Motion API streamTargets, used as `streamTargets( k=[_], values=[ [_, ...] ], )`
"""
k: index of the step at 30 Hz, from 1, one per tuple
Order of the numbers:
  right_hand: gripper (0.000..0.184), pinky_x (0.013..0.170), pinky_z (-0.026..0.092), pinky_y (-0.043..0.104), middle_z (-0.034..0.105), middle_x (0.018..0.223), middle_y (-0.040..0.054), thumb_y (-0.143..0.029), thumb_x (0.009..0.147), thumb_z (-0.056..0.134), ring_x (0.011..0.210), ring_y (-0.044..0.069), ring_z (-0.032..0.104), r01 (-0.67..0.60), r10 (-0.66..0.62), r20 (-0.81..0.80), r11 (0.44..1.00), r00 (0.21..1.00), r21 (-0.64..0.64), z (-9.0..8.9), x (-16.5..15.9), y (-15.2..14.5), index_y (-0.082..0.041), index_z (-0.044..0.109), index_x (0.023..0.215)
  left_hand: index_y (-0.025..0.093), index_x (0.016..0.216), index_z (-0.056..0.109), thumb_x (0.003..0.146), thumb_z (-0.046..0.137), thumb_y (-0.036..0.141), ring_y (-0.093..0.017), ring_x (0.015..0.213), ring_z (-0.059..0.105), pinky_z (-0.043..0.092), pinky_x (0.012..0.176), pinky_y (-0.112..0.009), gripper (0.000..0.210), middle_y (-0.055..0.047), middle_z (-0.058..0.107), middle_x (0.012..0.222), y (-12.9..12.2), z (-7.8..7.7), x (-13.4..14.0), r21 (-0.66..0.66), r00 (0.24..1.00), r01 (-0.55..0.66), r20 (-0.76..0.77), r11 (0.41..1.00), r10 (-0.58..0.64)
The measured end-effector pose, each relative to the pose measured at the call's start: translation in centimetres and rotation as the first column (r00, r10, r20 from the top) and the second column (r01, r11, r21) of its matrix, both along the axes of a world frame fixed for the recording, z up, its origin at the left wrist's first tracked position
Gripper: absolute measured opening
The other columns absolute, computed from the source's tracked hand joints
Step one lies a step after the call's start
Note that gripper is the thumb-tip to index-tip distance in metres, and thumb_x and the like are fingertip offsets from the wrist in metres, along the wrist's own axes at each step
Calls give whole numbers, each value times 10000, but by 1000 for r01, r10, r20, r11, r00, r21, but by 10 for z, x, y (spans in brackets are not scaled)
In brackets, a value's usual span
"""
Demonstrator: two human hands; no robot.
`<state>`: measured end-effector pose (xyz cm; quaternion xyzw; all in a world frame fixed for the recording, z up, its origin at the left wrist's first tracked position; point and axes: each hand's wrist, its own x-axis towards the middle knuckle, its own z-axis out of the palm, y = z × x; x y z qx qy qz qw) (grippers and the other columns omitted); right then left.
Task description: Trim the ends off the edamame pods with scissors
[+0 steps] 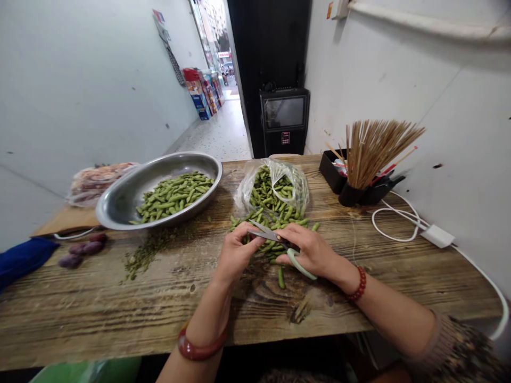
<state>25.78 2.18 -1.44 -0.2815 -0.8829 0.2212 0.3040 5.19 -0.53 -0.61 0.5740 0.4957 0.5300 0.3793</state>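
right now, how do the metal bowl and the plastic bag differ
The metal bowl is opaque and shiny; the plastic bag is see-through. The metal bowl keeps a smooth, rigid rim, while the plastic bag is crumpled. The metal bowl is wider than the plastic bag. Both hold green pods.

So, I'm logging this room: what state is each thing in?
Scissors, in the right hand, blades parted
Left hand, fingers pinched at the blades; grip's contents unclear
Metal basin, partly filled with green pods
Plastic bag, open, pods spilling out
Stick holder, packed with fanned-out sticks
White adapter, cable attached at both ends
Screen, no picture visible
Doorway, open
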Motion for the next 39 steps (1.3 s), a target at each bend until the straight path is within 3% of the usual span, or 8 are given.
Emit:
streamTargets(
  k=[11, 20, 23, 26, 28, 33, 39],
  values=[
    [398, 769, 494, 305, 617, 972, 78, -300, 810, 693, 877, 194, 600, -18, 18, 14, 1000, 1000, 20, 0, 1, -1, -189, 566, 1171, 159, 689, 681, 713, 720, 254, -157, 708, 535, 410, 705, -271, 106, -26, 606, 709, 0, 0, 0, 8, 1000, 19, -16, 1000, -19],
    [370, 754, 507, 302, 632, 970, 83, -341, 839, 656, 886, 203, 616, 25, -32, 87, 997, 996, 73, 2, 2, -2, -192, 559, 1164, 153, 669, 642, 680, 751, 263, -130, 656, 509, 412, 619, -234, 155, 0, 569, 669, -1, -4, 0, -126, 998, 5, 63, 992, 3],
    [360, 757, 511, 301, 634, 980, 86, -348, 839, 657, 883, 201, 618, 49, -52, 58, 997, 997, 61, 2, 2, 0, -184, 571, 1148, 157, 719, 614, 693, 749, 274, -66, 503, 406, 338, 474, -177, 180, 46, 482, 580, -2, -2, 0, -217, 981, 15, 191, 976, 27],
    [396, 745, 510, 313, 627, 975, 91, -345, 827, 670, 860, 206, 612, 124, -124, 6, 990, 992, 62, 1, 2, 2, -163, 566, 1163, 179, 791, 559, 726, 725, 301, -32, 409, 274, 213, 373, -143, 215, 87, 389, 537, -3, 2, 0, -270, 910, 27, 406, 962, 88],
    [444, 742, 508, 323, 616, 960, 89, -347, 811, 687, 854, 212, 602, 145, -144, -11, 987, 989, 73, 0, 2, 3, -160, 551, 1190, 185, 794, 519, 737, 714, 306, -30, 409, 286, 211, 359, -130, 237, 87, 392, 556, -2, 5, 0, -265, 860, 46, 501, 963, 96],
    [578, 802, 508, 356, 592, 1014, 96, -337, 766, 734, 925, 226, 590, 75, -74, -22, 994, 997, 77, 0, 1, 2, -187, 496, 1271, 182, 802, 476, 752, 700, 314, -21, 421, 347, 239, 350, -112, 264, 67, 465, 632, -2, 7, 0, -276, 833, 118, 551, 954, 56],
    [567, 793, 513, 368, 590, 1029, 106, -361, 769, 726, 917, 230, 589, 60, -60, -10, 996, 998, 71, -1, 1, 2, -177, 502, 1256, 184, 806, 478, 739, 715, 302, -18, 408, 347, 234, 352, -106, 273, 76, 457, 596, -3, 6, 2, -272, 832, 140, 553, 952, 36]
  ],
)
